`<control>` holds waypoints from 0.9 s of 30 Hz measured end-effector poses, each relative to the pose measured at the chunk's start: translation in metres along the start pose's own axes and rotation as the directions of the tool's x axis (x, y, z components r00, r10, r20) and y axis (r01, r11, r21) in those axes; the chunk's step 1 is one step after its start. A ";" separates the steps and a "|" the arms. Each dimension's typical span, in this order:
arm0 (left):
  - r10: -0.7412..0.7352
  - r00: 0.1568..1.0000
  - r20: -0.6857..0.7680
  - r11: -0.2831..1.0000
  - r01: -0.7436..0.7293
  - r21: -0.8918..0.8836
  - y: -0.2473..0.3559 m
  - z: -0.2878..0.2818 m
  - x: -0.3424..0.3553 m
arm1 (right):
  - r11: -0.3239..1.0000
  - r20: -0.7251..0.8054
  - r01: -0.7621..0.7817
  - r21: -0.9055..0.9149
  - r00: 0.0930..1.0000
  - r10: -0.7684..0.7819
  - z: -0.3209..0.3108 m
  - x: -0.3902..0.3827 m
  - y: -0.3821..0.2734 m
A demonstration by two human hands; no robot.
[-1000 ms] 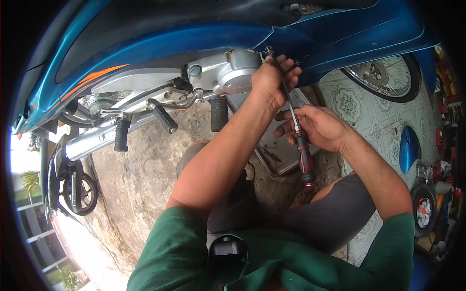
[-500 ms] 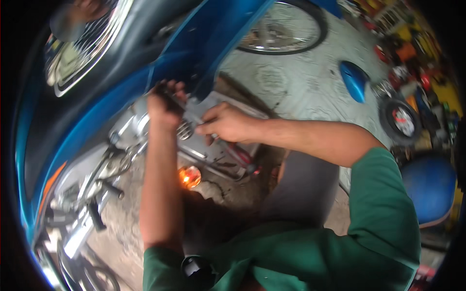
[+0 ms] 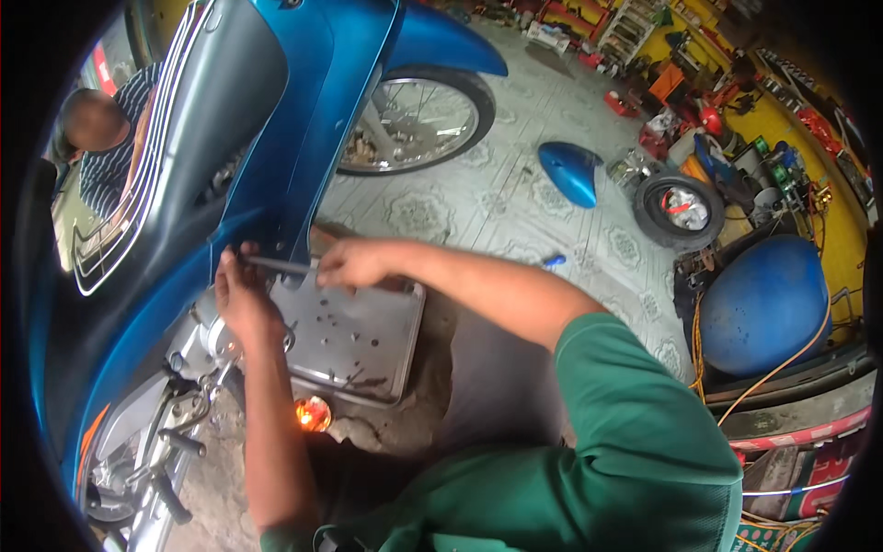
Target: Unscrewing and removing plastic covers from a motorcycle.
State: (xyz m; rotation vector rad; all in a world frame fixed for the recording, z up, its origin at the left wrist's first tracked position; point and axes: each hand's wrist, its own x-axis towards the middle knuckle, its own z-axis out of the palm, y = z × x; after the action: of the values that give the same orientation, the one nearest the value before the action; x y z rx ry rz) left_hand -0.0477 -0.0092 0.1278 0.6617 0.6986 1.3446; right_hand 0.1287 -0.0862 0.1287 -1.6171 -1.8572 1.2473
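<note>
My left hand (image 3: 241, 290) is raised against the blue lower fairing (image 3: 285, 166) of a motorbike, its fingers closed on the front end of a screwdriver (image 3: 278, 265) whose shaft lies nearly level. My right hand (image 3: 354, 265) is closed on the screwdriver's rear part, and hides its handle. Beneath both hands is a steel tray (image 3: 391, 345) holding small dark parts. The silver engine cover (image 3: 223, 339) is just below my left wrist; a shiny round orange object (image 3: 313, 414) lies on the ground below the tray.
A person in a striped shirt (image 3: 110, 166) is beyond the bike at upper left. The front wheel (image 3: 464, 129), a loose blue panel (image 3: 570, 170) and a small blue item (image 3: 555, 260) are on the tiles. At right are a tyre (image 3: 653, 212), a blue drum (image 3: 754, 304), cables and cluttered tools.
The view has swung right, bringing the front wheel and tool clutter fully in. The screwdriver has turned from near upright to nearly level, with my right hand now closed on it.
</note>
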 end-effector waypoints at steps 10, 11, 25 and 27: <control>0.253 0.967 0.016 0.967 -0.253 -0.017 0.049 0.020 -0.006 | 0.788 -0.357 -0.552 -0.272 0.819 0.449 -0.134 -0.178 0.064; 0.209 0.978 0.021 0.978 -0.209 -0.009 0.051 0.019 -0.007 | 0.755 -0.359 -0.624 -0.204 0.765 0.535 -0.169 -0.209 0.076; -0.002 0.999 0.040 0.998 0.004 -0.070 0.047 0.011 -0.002 | 0.642 -0.908 -0.767 -0.004 -0.266 -0.324 -0.337 -0.487 -0.106; -0.008 0.999 0.045 0.996 0.011 -0.087 0.044 0.010 0.001 | 0.402 -0.876 -0.912 -0.081 -0.127 -0.465 -0.338 -0.488 -0.117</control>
State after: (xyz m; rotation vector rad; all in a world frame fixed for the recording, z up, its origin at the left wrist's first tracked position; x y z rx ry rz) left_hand -0.0677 -0.0038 0.1681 0.6159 0.6037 1.3400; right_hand 0.4463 -0.4078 0.5303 -2.3646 -0.6655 -1.3782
